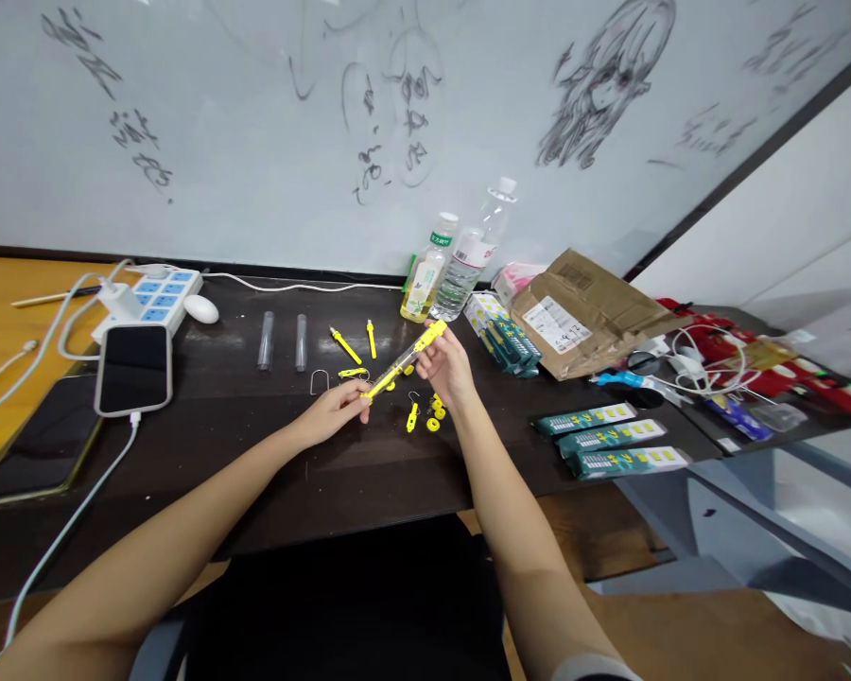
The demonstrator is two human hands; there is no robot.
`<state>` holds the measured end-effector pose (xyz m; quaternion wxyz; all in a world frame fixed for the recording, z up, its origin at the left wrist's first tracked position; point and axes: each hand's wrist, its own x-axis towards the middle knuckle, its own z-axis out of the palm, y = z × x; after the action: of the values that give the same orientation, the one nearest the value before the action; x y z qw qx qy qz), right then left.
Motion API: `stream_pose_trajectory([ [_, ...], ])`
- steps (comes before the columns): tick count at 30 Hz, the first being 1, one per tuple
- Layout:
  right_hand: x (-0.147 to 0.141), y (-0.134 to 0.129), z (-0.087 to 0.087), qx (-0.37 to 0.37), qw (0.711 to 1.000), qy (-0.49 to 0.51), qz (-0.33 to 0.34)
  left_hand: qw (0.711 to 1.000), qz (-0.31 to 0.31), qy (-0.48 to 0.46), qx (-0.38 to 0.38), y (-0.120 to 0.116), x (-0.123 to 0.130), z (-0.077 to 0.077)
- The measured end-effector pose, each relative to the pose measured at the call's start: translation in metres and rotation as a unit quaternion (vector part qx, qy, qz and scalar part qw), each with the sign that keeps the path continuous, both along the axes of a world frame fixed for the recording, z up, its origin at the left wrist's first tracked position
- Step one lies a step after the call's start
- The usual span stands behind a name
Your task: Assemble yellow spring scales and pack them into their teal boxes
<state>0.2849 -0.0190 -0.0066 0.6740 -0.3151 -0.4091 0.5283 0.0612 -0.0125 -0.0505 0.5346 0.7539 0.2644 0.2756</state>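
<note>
A tube-shaped spring scale (401,363), clear in the middle with yellow ends, slants up to the right above the dark table. My left hand (330,414) pinches its lower end. Near the upper yellow end, the fingers of my right hand (449,369) are closed around it. Below it lie a yellow hook piece (412,417) and several small yellow rings (433,425), partly hidden by my right hand. Two yellow rods (345,346) (371,339), a bent wire (319,380) and two clear tubes (266,341) (302,342) rest farther left.
Two bottles (425,279) (464,270) stand by the whiteboard (255,142). A cardboard package (585,307) and several green boxes (614,438) lie right. Phones (134,369), a white power strip (164,298) and cables occupy the left. The table's front edge is close to my body.
</note>
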Motion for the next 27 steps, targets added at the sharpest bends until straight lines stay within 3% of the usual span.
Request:
stream_pose_trajectory([
  [6,0.000,0.001,-0.004,0.013,1.000,-0.020,-0.011,0.999,0.044,-0.024,-0.005,0.003,0.001,-0.006],
  [12,-0.010,0.003,-0.011,-0.007,0.999,-0.051,0.009,0.998,0.041,-0.034,-0.042,0.001,0.003,-0.007],
  [16,-0.008,0.006,-0.015,0.000,0.998,-0.056,-0.007,0.989,0.017,-0.067,-0.130,-0.002,0.005,-0.004],
  [21,-0.002,0.009,-0.015,0.007,0.998,-0.032,-0.045,0.953,-0.002,-0.130,-0.273,-0.007,0.005,0.005],
  [27,0.001,0.010,-0.011,-0.010,0.998,-0.009,-0.066,0.934,0.018,-0.150,-0.322,-0.006,0.004,0.004],
])
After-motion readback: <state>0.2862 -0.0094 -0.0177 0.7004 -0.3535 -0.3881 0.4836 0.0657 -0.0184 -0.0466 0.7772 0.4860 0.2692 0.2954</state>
